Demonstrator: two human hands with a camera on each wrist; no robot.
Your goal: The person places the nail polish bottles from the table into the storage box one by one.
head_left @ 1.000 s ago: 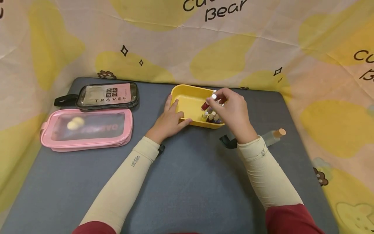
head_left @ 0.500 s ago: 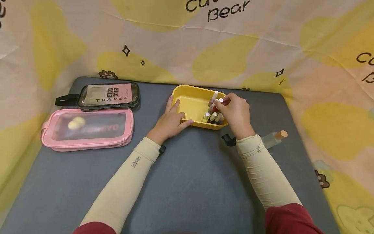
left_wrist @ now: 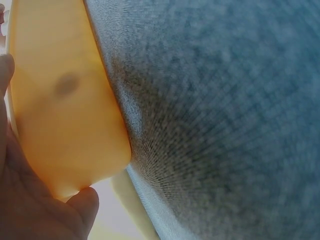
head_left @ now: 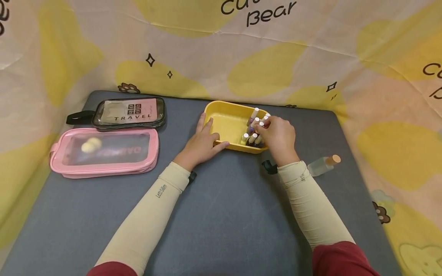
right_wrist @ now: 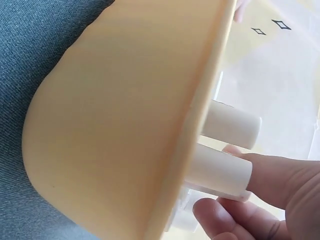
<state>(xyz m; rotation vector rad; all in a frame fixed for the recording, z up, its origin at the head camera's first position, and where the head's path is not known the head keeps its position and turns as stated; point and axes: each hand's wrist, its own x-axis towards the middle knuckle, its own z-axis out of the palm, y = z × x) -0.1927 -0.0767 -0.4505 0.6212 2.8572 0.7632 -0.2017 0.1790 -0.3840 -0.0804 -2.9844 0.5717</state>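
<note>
A yellow plastic bin (head_left: 222, 126) stands at the far middle of the table. My left hand (head_left: 200, 147) grips its near left corner, fingers over the rim and thumb along the front; the left wrist view shows fingertips against the bin's wall (left_wrist: 70, 115). Several small nail polish bottles (head_left: 253, 119) with white caps stand bunched in the bin's right end. Over them, my right hand (head_left: 280, 138) pinches one white-capped nail polish bottle (head_left: 261, 124), its body hidden among the rest. In the right wrist view, white caps (right_wrist: 220, 170) partly cover these fingers.
At the left lie a pink pouch (head_left: 103, 153) with a clear window and a black-edged clear pouch (head_left: 129, 114). A frosted bottle (head_left: 322, 165) with a copper-coloured cap lies beside the right sleeve. Patterned cloth (head_left: 193, 46) hangs behind the grey table (head_left: 224, 214).
My right hand has lowered the red nail polish bottle from above the bin down among the others at the right end. The left hand has kept its place.
</note>
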